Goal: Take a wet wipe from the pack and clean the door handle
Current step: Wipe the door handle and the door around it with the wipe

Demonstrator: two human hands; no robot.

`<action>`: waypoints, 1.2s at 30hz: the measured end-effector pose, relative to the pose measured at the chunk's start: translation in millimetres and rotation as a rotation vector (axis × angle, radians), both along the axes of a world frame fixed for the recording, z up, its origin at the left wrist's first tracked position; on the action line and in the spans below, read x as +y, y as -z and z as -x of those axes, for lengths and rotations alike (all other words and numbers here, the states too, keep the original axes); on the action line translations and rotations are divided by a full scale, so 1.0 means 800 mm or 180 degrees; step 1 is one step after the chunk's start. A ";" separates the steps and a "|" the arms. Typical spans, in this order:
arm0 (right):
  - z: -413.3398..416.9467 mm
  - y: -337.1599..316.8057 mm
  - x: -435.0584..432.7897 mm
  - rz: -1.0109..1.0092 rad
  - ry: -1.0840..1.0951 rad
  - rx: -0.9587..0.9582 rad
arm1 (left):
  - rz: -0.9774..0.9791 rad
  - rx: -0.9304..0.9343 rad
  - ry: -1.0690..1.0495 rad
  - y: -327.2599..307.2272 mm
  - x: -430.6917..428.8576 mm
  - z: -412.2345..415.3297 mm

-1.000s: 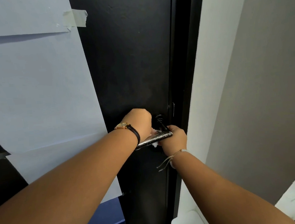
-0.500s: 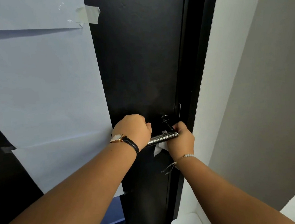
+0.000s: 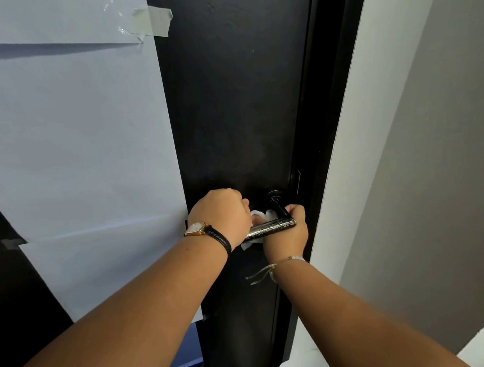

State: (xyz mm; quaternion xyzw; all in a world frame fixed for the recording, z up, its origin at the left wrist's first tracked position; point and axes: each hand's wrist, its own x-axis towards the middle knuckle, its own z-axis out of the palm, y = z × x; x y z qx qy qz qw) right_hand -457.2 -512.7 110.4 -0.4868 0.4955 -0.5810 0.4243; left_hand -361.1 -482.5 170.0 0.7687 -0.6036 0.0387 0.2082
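Handle (image 3: 271, 229) work is under way on the dark door (image 3: 236, 96), and the wet wipe (image 3: 262, 216) is bunching white between the two fists, showing more above the lever than it did half a second ago, when it was hanging mostly below. That suggests the wiping is moving up and round the bar, so the cleaning looks well along rather than just starting. The left hand (image 3: 220, 214) is curling closed over the lever's free end, fingers wrapped round it and seemingly pinching the wipe, though the fingertips themselves are hidden. The right hand (image 3: 288, 236) is closing on the end nearest the spindle, fingers (image 3: 294, 208) hooking over the top of the bar, wipe tucked against the palm. The handle is lying level between both grips, its scratched metal face showing in the gap. Outward from there, a gold watch (image 3: 196, 228) is sitting on the left wrist, a thin bracelet (image 3: 283, 263) on the right, and taped white paper (image 3: 70, 139) is covering the door's left side.
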 end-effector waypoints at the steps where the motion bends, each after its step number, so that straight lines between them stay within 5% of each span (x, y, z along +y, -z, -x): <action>1: 0.005 0.000 -0.004 -0.0018 -0.0059 0.0132 | 0.0044 -0.0002 0.0019 0.001 0.001 -0.001; 7: 0.039 -0.001 -0.027 0.0939 -0.0006 0.2368 | 0.0139 0.0044 0.0124 0.004 0.002 -0.005; 11: 0.052 -0.007 -0.030 0.1363 -0.0077 0.3218 | 0.0159 0.0040 0.0125 0.006 0.001 -0.005; 20: 0.055 -0.008 -0.028 0.1632 0.0206 0.2536 | 0.0192 0.0042 0.0151 0.006 0.001 -0.007; 29: 0.059 -0.014 -0.025 0.1635 0.0412 0.2712 | 0.0216 -0.0001 0.0132 0.006 0.000 -0.005; 36: 0.054 -0.010 -0.023 0.1371 0.0547 0.2069 | 0.0250 0.0020 0.0161 0.008 0.001 -0.007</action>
